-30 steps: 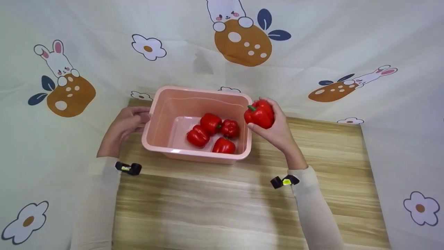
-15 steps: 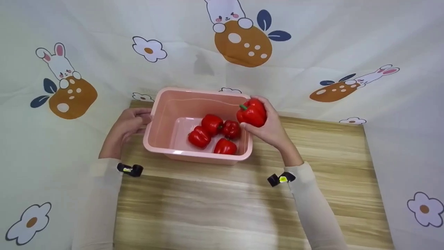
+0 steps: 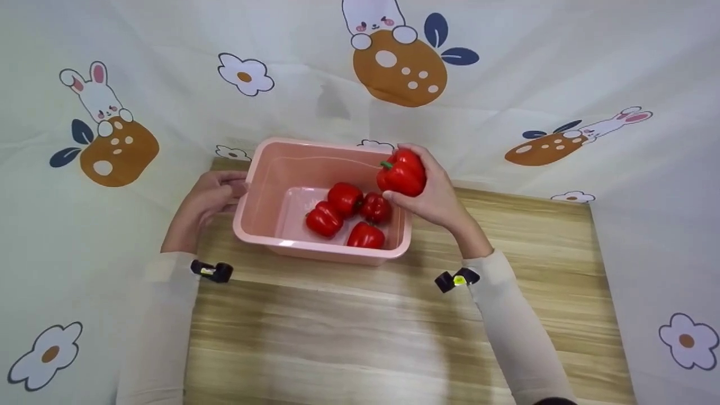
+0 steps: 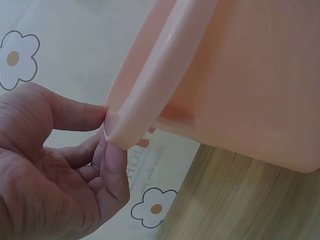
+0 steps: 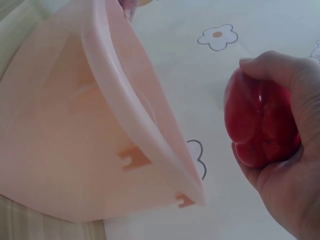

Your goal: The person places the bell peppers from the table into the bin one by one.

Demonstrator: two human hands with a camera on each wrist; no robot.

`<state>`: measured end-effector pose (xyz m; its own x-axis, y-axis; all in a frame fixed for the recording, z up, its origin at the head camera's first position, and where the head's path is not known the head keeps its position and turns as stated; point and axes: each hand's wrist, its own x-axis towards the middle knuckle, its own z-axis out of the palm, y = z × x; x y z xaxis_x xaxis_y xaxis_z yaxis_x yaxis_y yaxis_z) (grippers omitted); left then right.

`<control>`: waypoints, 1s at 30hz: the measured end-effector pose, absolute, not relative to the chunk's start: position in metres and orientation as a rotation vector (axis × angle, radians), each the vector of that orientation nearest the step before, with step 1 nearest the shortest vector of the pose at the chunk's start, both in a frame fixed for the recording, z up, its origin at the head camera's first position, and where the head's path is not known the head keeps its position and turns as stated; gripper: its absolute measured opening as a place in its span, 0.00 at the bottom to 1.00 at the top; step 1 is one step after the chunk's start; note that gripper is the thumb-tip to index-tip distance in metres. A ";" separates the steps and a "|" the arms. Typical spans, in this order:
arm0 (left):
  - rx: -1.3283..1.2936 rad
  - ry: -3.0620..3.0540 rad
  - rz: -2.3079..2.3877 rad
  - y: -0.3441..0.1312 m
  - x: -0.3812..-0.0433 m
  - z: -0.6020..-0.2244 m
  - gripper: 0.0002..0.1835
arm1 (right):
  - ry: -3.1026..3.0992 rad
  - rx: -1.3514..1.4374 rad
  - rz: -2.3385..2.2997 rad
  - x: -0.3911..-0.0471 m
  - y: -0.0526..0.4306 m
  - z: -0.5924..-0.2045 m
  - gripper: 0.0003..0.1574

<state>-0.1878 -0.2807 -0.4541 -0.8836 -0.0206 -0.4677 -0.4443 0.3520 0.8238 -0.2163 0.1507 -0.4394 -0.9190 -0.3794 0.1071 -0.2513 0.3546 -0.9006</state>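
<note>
A pink plastic basin point(image 3: 326, 251) stands on the table, with several red bell peppers point(image 3: 324, 219) lying on its floor toward the right. My left hand point(image 3: 211, 197) pinches the basin's left rim between thumb and fingers; the left wrist view shows the thumb on the rim point(image 4: 165, 75) and fingers curled beneath it. In my right hand point(image 3: 436, 194) is another red bell pepper point(image 3: 403, 173), green stem pointing left, held above the basin's back right corner. The right wrist view shows thumb and fingers wrapped round this pepper point(image 5: 260, 117), apart from the basin.
The wood-grain table point(image 3: 337, 332) extends in front of the basin and to its right. A pale cloth point(image 3: 304, 112) printed with rabbits and flowers rises behind and at both sides.
My right hand has carried its pepper left and slightly back, from beside the basin's right rim to over its back right corner. The left hand keeps its hold on the rim.
</note>
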 end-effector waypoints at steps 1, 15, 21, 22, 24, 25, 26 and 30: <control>-0.403 2.246 1.549 -0.281 -0.188 -0.454 0.31 | 2.486 -0.594 -1.604 -0.217 0.150 -0.439 0.57; -0.409 2.191 1.616 -0.279 -0.190 -0.456 0.30 | 2.529 -0.798 -1.282 -0.222 0.140 -0.437 0.57; -0.430 2.201 1.590 -0.280 -0.192 -0.455 0.31 | 2.555 -0.841 -1.158 -0.226 0.137 -0.431 0.59; -0.438 2.201 1.584 -0.280 -0.191 -0.455 0.31 | 2.556 -0.848 -1.143 -0.226 0.137 -0.431 0.60; -0.443 2.196 1.584 -0.280 -0.191 -0.455 0.31 | 2.558 -0.852 -1.121 -0.226 0.137 -0.430 0.61; -0.442 2.195 1.583 -0.280 -0.191 -0.455 0.31 | 2.561 -0.856 -1.109 -0.226 0.137 -0.429 0.62; -0.438 2.196 1.584 -0.279 -0.191 -0.455 0.30 | 2.567 -0.863 -1.094 -0.226 0.136 -0.429 0.62; -0.410 2.200 1.607 -0.279 -0.191 -0.457 0.30 | 2.599 -0.899 -1.042 -0.227 0.135 -0.428 0.63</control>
<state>-0.1906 -0.2794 -0.4566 -0.8835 -0.0091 -0.4684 -0.4490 0.3021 0.8409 -0.2265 0.1347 -0.4282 -0.7948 -0.6056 0.0381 -0.4642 0.5664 -0.6809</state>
